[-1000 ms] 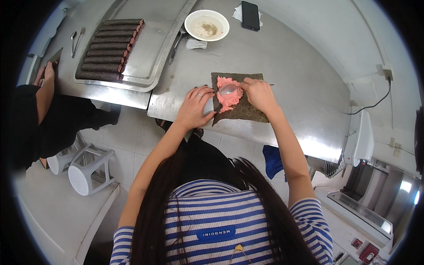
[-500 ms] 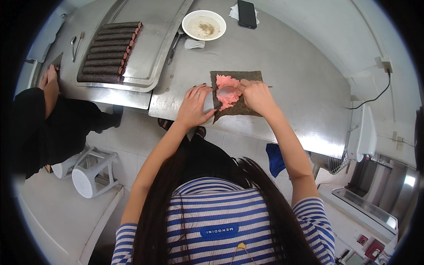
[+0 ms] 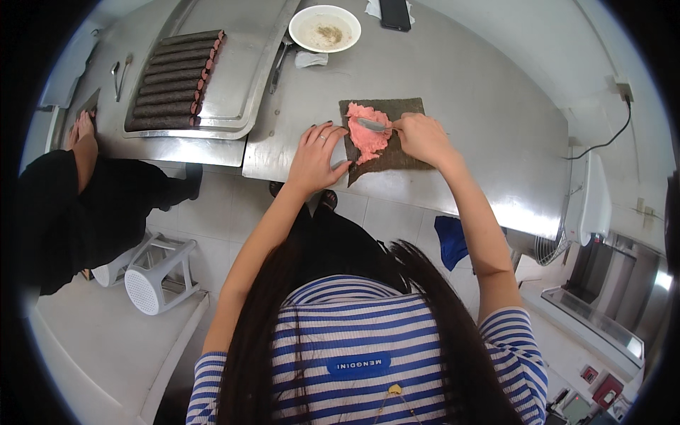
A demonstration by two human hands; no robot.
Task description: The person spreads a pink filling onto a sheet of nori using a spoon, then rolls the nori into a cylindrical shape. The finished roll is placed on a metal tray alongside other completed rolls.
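A dark green seaweed sheet (image 3: 407, 152) lies on the steel table in front of me. Pink paste (image 3: 368, 140) covers its left part in an uneven patch. My right hand (image 3: 423, 139) is closed round the handle of a metal spoon (image 3: 371, 125), whose bowl rests on the upper part of the paste. Along the sheet's left edge, my left hand (image 3: 316, 157) lies with thumb and fingers apart, the tips touching or very near the edge. A ring shows on one of its fingers.
Several dark seaweed rolls with pink ends (image 3: 173, 81) lie in a metal tray (image 3: 237, 106) at the left. Beyond are a white bowl of liquid (image 3: 324, 28), a utensil (image 3: 278, 71), a folded tissue (image 3: 312, 59) and a phone (image 3: 394, 14). Another person's hand (image 3: 83, 131) works at far left.
The spoon has shifted toward the far part of the paste, its bowl now tilted and narrower in view. My left hand stays at the sheet's edge. The whole view has shifted slightly.
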